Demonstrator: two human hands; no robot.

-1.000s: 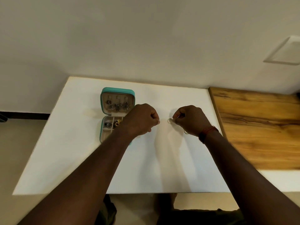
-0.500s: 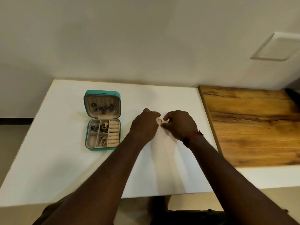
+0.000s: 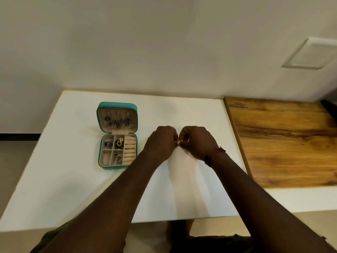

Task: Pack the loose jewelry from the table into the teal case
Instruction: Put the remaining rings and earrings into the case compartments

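White rectangular tabletop [image 3: 73,189]. An open teal square jewelry case [image 3: 116,103] with beige compartments lies on its left half, lid toward the far edge. A brown wood-grain slab [image 3: 282,143] lies along its right side.

Teal case [image 3: 116,104] open flat on white table [image 3: 73,179], left of both hands, lid laid back toward wall. Beige lining. Dark silver earrings [image 3: 118,122] hang in row inside lid. Tray compartments: blue-silver piece [image 3: 108,144], green-gold piece [image 3: 119,143], small silver bits [image 3: 116,159]; ring rolls [image 3: 130,149] along right side. Tiny gold piece [image 3: 178,141] pinched between left hand [image 3: 160,141] and right hand [image 3: 197,141], above table; shape too small to tell.
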